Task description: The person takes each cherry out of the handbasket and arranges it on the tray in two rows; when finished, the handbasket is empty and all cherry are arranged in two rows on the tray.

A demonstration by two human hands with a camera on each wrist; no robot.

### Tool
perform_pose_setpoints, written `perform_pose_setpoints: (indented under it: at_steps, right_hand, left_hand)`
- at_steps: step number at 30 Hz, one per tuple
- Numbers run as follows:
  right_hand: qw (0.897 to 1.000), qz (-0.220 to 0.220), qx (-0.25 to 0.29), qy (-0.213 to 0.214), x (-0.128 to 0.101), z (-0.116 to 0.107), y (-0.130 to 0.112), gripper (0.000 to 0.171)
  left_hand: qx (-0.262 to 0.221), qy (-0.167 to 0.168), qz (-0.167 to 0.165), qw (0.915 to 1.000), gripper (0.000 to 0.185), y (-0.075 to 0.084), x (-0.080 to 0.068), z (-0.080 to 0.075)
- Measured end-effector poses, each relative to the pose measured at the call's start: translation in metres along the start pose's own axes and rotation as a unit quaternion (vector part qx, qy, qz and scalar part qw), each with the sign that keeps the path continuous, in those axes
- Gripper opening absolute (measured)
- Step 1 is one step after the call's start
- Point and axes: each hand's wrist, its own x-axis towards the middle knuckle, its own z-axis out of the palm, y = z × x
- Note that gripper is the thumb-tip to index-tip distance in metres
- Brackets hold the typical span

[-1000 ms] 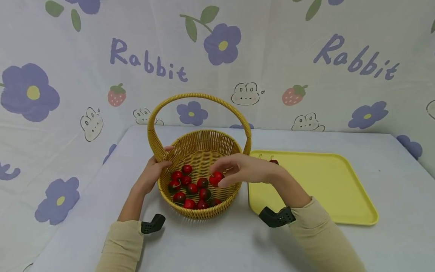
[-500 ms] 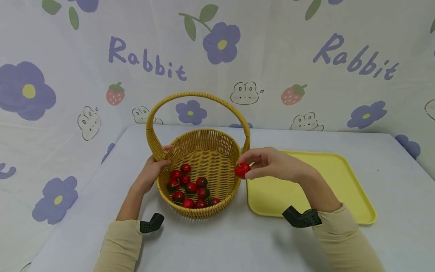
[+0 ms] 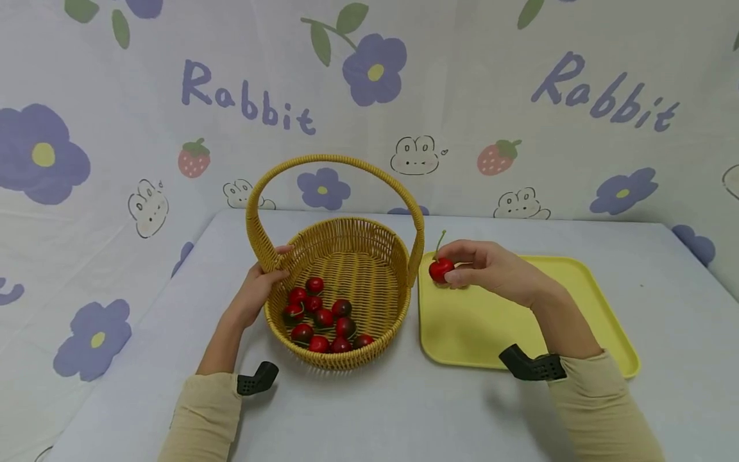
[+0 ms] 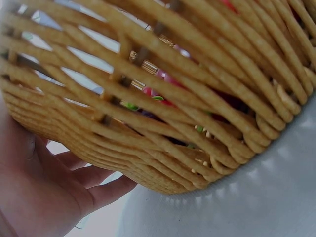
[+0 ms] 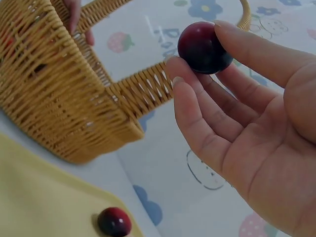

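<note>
My left hand [image 3: 257,290] grips the rim of a yellow-brown wicker basket [image 3: 398,324] at the left foot of its handle, thumb over the edge. In the left wrist view the woven wall [image 4: 163,103] fills most of the picture. Several dark red cherries [image 3: 323,317] lie in the basket's near left half. Over the far left corner of a yellow tray [image 3: 491,327], my right hand [image 3: 499,273] pinches a red cherry [image 3: 441,271] between thumb and fingertips, its green stem pointing up. The right wrist view shows this cherry [image 5: 203,48] held above the tray.
Another cherry [image 5: 114,222] rests on the tray near its edge in the right wrist view; in the head view my right hand mostly hides that spot. The basket's tall arched handle [image 3: 335,158] rises between the hands. A patterned cloth [image 3: 450,83] hangs behind the white table [image 3: 369,417].
My right hand has carried the cherry from inside the basket, past its right rim, to above the tray's far left corner. The left hand keeps its grip on the basket.
</note>
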Motion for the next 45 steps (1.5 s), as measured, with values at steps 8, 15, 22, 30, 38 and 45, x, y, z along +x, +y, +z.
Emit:
perform_pose_setpoints:
  at_steps: [8,15,22,30,38,45]
  right_hand:
    - [0.997,0.023,0.036,0.059,-0.009,-0.016,0.013,0.036]
    - [0.992,0.050,0.026,0.112,-0.009,-0.024,0.023,0.047]
    - [0.984,0.087,0.054,0.149,-0.010,-0.033,0.041,0.053]
    - [0.982,0.107,0.065,0.144,-0.011,-0.042,0.061,0.055]
    - [0.975,0.142,0.077,0.152,-0.012,-0.047,0.074,0.053]
    - [0.972,0.165,0.062,0.154,-0.011,-0.047,0.084,0.049]
  left_hand:
    - [0.000,-0.001,-0.001,1.0000,0.049,0.000,0.001,0.000]
    - [-0.001,-0.003,-0.002,1.0000,0.048,-0.001,0.001,-0.001]
    - [-0.001,-0.002,-0.001,1.0000,0.049,-0.001,0.002,0.000]
    - [-0.003,-0.001,0.000,1.0000,0.049,-0.002,0.001,-0.001]
    - [-0.003,-0.002,-0.003,1.0000,0.048,0.000,0.000,-0.001]
    - [-0.005,-0.003,-0.003,1.0000,0.048,0.000,0.001,0.000]
